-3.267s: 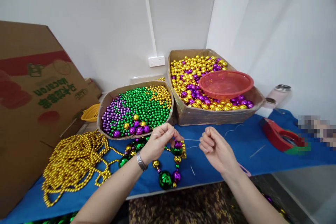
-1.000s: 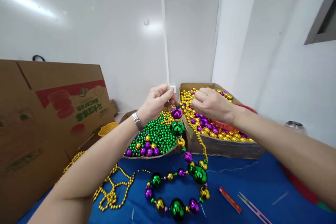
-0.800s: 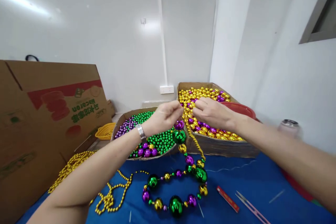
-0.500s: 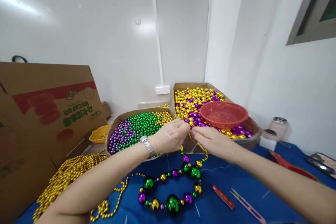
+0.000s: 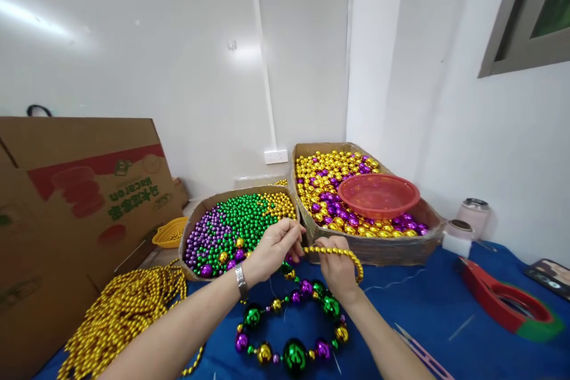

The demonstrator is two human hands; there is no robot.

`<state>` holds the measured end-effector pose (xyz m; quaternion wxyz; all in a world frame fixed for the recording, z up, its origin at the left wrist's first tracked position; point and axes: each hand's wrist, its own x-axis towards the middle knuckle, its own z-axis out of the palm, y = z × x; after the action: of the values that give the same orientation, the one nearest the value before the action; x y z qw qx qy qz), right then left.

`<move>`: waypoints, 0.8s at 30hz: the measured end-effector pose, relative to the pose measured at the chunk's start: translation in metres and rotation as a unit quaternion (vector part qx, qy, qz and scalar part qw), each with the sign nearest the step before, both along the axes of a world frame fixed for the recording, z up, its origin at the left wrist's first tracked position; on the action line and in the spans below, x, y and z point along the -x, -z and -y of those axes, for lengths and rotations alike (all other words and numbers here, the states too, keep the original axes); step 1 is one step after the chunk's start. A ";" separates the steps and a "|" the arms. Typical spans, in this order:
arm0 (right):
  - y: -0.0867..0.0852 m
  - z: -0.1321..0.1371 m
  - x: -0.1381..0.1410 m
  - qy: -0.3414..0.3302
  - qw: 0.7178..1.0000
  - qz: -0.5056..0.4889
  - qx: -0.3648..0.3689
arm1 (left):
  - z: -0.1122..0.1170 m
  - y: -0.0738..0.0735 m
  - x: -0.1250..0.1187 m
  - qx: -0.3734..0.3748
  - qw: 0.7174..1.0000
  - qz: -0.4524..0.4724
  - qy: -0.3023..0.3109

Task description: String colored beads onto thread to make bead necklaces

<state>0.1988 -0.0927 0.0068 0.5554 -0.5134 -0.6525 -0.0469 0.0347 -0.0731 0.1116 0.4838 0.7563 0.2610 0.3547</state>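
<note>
A necklace of large green, purple and gold beads [image 5: 294, 357] lies in a loop on the blue cloth, its upper end rising toward my hands. My left hand [image 5: 276, 247], with a silver watch at the wrist, is closed in a pinch at that end; the fingertips partly hide what they grip. Close by on the right, my right hand [image 5: 337, 270] has its fingers curled round a gold bead strand [image 5: 333, 250]. This strand runs from near the left fingertips across the right hand and hangs down beyond it.
Behind my hands stand a box of small beads [image 5: 243, 214] and a box of larger beads [image 5: 307, 217] bearing a red basin [image 5: 378, 195]. Gold strands [image 5: 129, 309] are piled left, beside a carton [image 5: 89, 190]. Red-handled scissors [image 5: 503, 297], pink tweezers [image 5: 425, 356] and a phone [image 5: 550, 276] lie right.
My hands have moved slightly apart and my right hand has turned and dropped lower. The gold strand now lies across it. My right forearm has swung left, uncovering the scissors.
</note>
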 end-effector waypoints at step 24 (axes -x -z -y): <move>0.005 0.053 0.029 -0.143 0.926 -0.247 0.248 | 0.004 0.083 0.028 -0.116 0.992 -0.041 -0.014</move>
<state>0.1697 -0.1460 0.0022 0.5545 -0.5311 -0.5522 0.3250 0.0070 -0.0767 0.0290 0.3762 0.8178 0.2483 0.3577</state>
